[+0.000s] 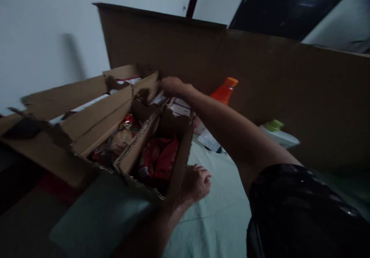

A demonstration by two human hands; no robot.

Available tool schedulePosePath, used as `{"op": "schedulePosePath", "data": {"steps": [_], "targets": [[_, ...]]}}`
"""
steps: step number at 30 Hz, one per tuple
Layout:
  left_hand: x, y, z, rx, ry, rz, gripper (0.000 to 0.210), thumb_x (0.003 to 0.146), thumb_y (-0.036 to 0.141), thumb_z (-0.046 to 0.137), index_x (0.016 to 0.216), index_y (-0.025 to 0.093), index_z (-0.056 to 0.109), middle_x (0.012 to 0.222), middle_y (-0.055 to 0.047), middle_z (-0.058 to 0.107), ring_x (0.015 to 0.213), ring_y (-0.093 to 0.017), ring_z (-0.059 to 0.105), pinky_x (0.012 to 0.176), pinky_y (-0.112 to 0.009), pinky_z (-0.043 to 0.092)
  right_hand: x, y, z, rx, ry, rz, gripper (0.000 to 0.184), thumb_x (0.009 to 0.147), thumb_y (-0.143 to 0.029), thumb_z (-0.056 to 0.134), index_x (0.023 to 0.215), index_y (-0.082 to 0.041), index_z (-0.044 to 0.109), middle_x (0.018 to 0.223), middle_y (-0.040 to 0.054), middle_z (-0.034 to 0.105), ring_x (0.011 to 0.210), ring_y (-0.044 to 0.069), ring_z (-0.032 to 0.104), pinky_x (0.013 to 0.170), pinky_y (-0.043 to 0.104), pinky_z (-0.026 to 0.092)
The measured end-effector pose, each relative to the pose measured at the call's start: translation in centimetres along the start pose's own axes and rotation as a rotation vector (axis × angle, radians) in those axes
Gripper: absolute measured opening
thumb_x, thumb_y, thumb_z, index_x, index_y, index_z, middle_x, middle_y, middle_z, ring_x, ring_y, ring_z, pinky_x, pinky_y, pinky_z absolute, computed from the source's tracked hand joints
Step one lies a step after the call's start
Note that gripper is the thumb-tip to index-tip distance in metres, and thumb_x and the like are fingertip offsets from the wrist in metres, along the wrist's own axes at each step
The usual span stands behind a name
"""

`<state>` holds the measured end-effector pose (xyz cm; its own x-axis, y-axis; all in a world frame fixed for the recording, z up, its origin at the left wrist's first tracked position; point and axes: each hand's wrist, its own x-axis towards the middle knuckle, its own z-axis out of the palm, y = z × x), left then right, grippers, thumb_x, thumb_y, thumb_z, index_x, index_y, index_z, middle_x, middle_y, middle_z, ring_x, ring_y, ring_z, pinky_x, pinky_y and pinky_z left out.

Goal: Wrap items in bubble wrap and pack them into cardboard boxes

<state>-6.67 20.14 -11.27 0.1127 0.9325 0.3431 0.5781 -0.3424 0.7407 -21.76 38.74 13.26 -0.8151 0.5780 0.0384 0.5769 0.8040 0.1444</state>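
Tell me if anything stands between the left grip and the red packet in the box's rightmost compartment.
Yes: the cardboard side wall stands between the left grip outside and the red packet; from above, nothing visible does.

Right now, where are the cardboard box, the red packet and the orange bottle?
Cardboard box (133,153): head view, inner divider.
Red packet (165,159): head view, wrapper's middle.
Orange bottle (224,92): head view, upper body.

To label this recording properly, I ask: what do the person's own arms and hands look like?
The right hand and forearm are bare, below a dark, short sleeve with small pale marks. The left hand is bare too; any sleeve there cannot be made out.
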Motion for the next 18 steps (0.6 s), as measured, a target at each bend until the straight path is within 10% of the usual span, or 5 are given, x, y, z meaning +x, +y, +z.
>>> {"op": "schedulePosePath", "data": {"steps": [6, 13, 18], "targets": [[-0.5, -0.1, 0.3, -0.032, 0.014, 0.012, 0.023, 0.079, 0.005, 0.052, 0.085, 0.017, 0.072, 0.089, -0.008, 0.075, 0.093, -0.023, 0.065, 0.091, -0.037, 0.051, -11.3, 8.6, -5.9, 0.324, 0.297, 0.140, 0.027, 0.091, -0.019, 0.054, 0.106, -0.006, 0.071, 0.092, 0.0011, 0.072, 0.085, 0.011, 0.069, 0.075, 0.019, 0.050], [-0.8, -0.2, 0.6, -0.015, 0.052, 0.004, 0.024, 0.075, 0.003, 0.055, 0.083, 0.018, 0.071, 0.086, -0.005, 0.074, 0.090, -0.022, 0.065, 0.089, -0.036, 0.051, -27.7, 16.2, 4.3, 0.764, 0.430, 0.477, 0.020, 0.094, -0.030, 0.057, 0.086, -0.015, 0.069, 0.067, 0.0038, 0.069, 0.058, 0.011, 0.064, 0.058, 0.022, 0.050], [-0.7, -0.3, 0.5, 0.001, 0.039, 0.014, 0.024, 0.080, 0.004, 0.053, 0.081, 0.020, 0.070, 0.083, -0.004, 0.073, 0.088, -0.021, 0.064, 0.084, -0.034, 0.051, -29.1, 16.5, 9.9, 0.522, 0.283, 0.738, 0.036, 0.104, -0.032, 0.036, 0.103, -0.017, 0.068, 0.074, 0.0078, 0.073, 0.068, 0.015, 0.072, 0.060, 0.023, 0.052]]}}
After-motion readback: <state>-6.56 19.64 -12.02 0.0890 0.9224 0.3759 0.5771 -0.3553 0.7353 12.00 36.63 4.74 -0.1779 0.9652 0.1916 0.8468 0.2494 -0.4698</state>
